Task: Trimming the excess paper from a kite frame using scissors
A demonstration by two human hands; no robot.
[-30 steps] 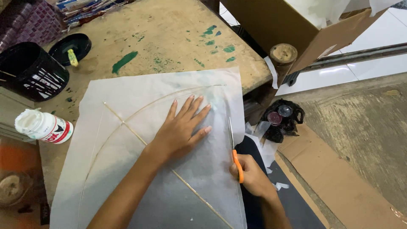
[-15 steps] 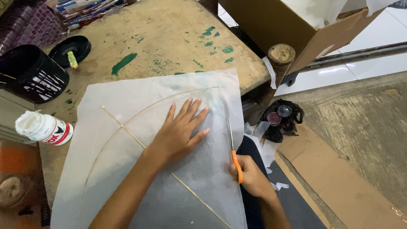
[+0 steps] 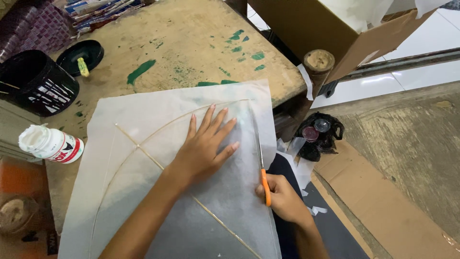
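Left hand (image 3: 206, 148) flat, fingers spread, pressing on the translucent white paper sheet (image 3: 143, 115) over a thin stick frame (image 3: 143, 152) — one straight spine, one bowed cross-piece. Right hand (image 3: 282, 196) grips orange-handled scissors (image 3: 261, 163) at the sheet's right edge, blades lying along it, pointing away from the person. Sheet lies on a worn wooden table (image 3: 191, 38) with green paint smears. White glue bottle (image 3: 50, 144) on its side just left of the sheet; black container (image 3: 33, 81) and black lid (image 3: 81, 55) further back — cardboard box (image 3: 311, 29) top right.
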